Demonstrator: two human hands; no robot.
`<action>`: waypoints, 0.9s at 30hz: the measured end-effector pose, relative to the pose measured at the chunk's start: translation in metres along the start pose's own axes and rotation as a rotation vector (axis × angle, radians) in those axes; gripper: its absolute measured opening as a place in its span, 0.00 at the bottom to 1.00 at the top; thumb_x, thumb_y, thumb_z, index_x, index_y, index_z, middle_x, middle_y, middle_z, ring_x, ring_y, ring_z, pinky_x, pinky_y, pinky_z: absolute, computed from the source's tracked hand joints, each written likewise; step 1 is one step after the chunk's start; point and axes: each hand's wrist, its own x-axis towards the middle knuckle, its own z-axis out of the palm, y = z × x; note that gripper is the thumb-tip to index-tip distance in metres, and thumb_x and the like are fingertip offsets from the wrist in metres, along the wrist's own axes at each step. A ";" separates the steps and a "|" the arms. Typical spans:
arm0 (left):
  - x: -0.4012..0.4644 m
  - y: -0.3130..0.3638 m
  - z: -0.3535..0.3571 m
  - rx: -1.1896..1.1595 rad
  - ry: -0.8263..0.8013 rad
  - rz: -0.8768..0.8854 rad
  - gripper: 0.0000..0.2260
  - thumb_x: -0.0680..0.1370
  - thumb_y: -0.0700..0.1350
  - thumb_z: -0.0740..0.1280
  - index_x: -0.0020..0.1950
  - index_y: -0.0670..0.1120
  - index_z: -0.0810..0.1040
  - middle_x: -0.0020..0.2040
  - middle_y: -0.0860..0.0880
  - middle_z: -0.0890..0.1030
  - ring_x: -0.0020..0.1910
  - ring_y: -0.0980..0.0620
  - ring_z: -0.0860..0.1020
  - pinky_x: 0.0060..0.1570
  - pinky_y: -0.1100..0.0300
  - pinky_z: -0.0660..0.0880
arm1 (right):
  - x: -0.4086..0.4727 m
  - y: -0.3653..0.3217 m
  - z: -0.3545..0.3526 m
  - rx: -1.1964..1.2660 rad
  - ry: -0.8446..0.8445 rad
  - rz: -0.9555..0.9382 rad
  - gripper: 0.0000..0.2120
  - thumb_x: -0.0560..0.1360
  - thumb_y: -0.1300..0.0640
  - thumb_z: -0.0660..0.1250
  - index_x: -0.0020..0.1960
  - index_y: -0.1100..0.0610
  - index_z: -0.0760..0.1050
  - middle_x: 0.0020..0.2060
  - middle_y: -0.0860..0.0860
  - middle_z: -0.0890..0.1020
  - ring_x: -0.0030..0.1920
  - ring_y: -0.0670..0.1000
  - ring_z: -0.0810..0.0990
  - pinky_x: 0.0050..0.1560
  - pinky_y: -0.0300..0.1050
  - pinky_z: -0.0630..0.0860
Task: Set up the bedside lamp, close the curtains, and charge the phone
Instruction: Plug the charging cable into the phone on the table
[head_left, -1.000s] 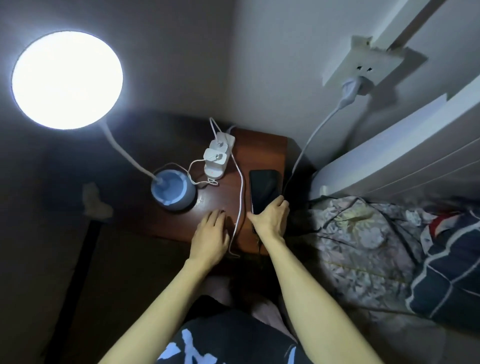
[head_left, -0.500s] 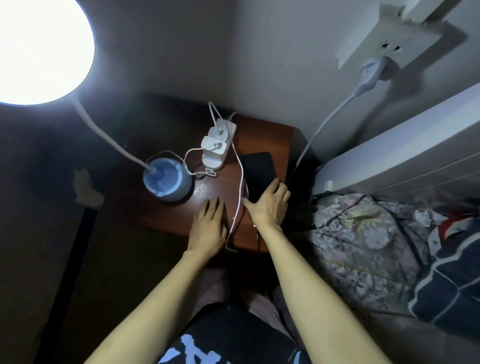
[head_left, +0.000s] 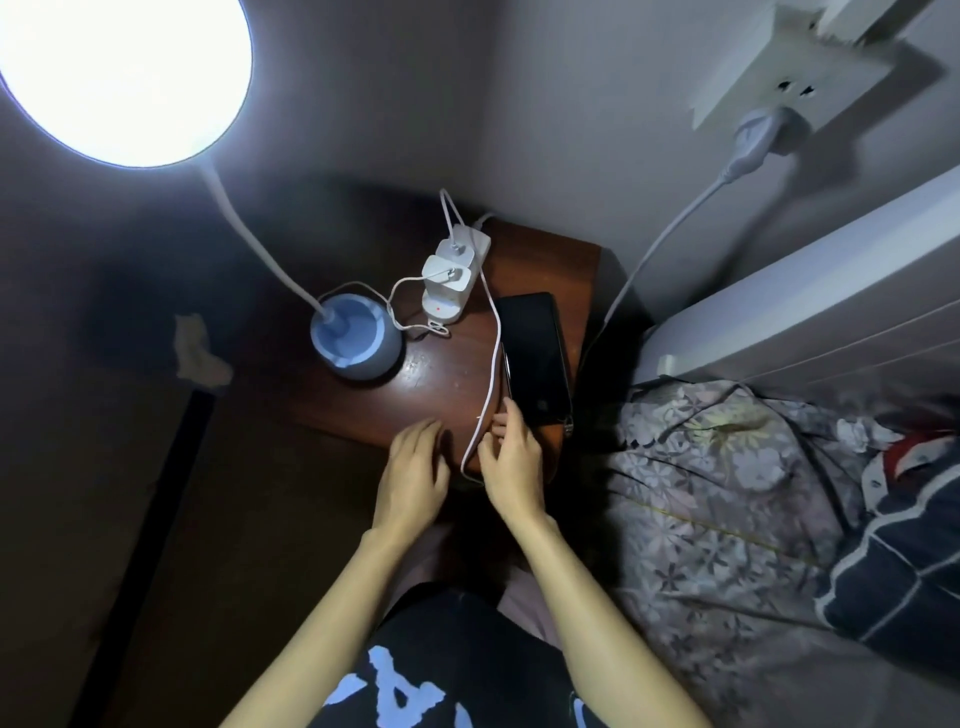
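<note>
Phone: the smartphone (head_left: 535, 353) lies flat, dark screen up, on the right part of the bench (head_left: 447, 379), its near end close to the front edge; just off that end a small metal piece (head_left: 568, 427) shows, too small to name.
Phone handling: rigid, thin and glassy, so probably slippery and easily cracked if it slides off the edge; best held by its long side edges, with the near end left free for what is probably the port.
Charging cable: a thin white cable (head_left: 491, 358) runs from a charger on the power strip (head_left: 457, 275) down along the phone's left side to the front edge, where it loops.
Cable handling: light and limp, it will not hold any shape; the firm place to pinch is likely the plug, which I cannot make out.
Right hand: the right hand (head_left: 511, 462) is at the phone's near left corner, fingers narrowed around the cable there; whether the plug is in them I cannot tell.
Left hand: the left hand (head_left: 415, 475) rests flat on the front of the bench, fingers loosely spread, holding nothing.
Lamp: the bedside lamp (head_left: 356, 338) stands on the bench left of the strip, its round head (head_left: 119, 67) lit.
Surroundings: a wall socket (head_left: 789, 88) with one plug in it is high on the right; the bed (head_left: 727, 493) with patterned bedding lies beside the bench.
</note>
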 end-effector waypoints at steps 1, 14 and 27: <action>-0.001 -0.002 0.000 0.000 0.001 0.000 0.20 0.73 0.35 0.63 0.65 0.37 0.70 0.64 0.40 0.73 0.65 0.43 0.68 0.65 0.59 0.61 | 0.000 -0.001 0.004 0.018 -0.044 0.045 0.23 0.74 0.65 0.62 0.68 0.61 0.64 0.53 0.59 0.79 0.52 0.57 0.79 0.55 0.49 0.75; 0.006 0.020 -0.016 -0.296 0.004 -0.011 0.10 0.77 0.39 0.62 0.57 0.43 0.76 0.52 0.45 0.82 0.50 0.49 0.79 0.52 0.58 0.73 | 0.027 -0.040 -0.026 0.759 -0.186 0.260 0.07 0.75 0.71 0.59 0.51 0.63 0.71 0.37 0.53 0.77 0.35 0.44 0.81 0.39 0.36 0.80; 0.027 0.058 -0.030 -0.602 -0.012 -0.061 0.05 0.74 0.40 0.68 0.39 0.49 0.78 0.36 0.52 0.81 0.37 0.56 0.78 0.45 0.59 0.74 | 0.045 -0.062 -0.060 0.863 -0.141 0.164 0.08 0.78 0.63 0.58 0.54 0.60 0.73 0.47 0.55 0.79 0.48 0.50 0.79 0.53 0.42 0.77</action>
